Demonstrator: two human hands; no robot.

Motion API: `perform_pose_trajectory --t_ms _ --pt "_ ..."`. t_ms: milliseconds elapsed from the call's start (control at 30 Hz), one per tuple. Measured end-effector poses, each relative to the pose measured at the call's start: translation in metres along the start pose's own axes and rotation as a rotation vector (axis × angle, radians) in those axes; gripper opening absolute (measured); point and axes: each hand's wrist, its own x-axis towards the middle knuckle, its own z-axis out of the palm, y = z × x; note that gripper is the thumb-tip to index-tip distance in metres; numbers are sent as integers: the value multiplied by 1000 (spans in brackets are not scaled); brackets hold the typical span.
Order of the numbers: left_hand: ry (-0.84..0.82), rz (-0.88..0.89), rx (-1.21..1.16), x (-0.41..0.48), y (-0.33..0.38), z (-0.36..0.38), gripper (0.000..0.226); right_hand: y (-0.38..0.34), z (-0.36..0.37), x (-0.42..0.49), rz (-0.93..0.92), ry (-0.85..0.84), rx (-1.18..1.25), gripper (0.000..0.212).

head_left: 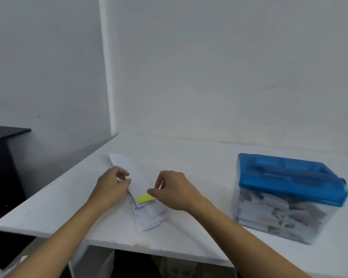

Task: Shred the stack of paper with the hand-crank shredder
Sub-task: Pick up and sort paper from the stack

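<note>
Left of shredder (289,189), flat on table (199,157): stack (147,215), long axis slanting away leftward. Gripped on far edge by left hand (109,189); right hand (175,192), nearer shredder, pinched narrow at yellow tab (144,198), hold unclear.

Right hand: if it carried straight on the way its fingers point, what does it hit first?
Probably the paper stack: the right hand points left at it, thumb near the yellow slip. The left hand lies beyond. Whether it touches the paper is unclear.
</note>
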Motion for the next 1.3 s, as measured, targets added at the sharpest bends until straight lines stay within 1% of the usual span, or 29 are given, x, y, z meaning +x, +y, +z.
perform_pose_trajectory --t_ms 67,100,167,233,300,467,533,633,800,867,1033,1200,1300 --pt "5 18 44 -3 -13 3 12 -1 18 5 -23 6 7 39" --pt "8 40 68 -3 -16 4 14 -1 25 6 -55 1 5 42" --pt "-1 74 136 -3 -18 6 16 3 36 5 -108 -13 24 42" --pt "-24 100 215 -7 -17 6 12 9 41 2 -124 -10 66 40" --pt "-32 110 244 -8 -17 7 10 13 42 0 -123 0 84 40" --pt "-25 99 266 -9 -16 9 14 12 45 1 -63 25 138 54" --pt "-31 104 292 -10 -16 10 15 13 43 2 -34 38 148 51" --pt "-36 115 313 -11 -17 11 14 15 43 5 0 75 185 41" --pt "-25 132 343 -10 -16 12 16 21 42 7 35 178 341 26" --pt "-32 145 349 -10 -18 13 16 22 40 7 58 210 388 23" --pt "-92 217 332 -9 -19 13 20 24 37 7 94 233 443 21" --pt "-137 262 333 -10 -17 14 36 22 40 9 105 178 372 39" --pt "-138 254 298 -11 -17 13 43 23 41 9 96 185 392 41"
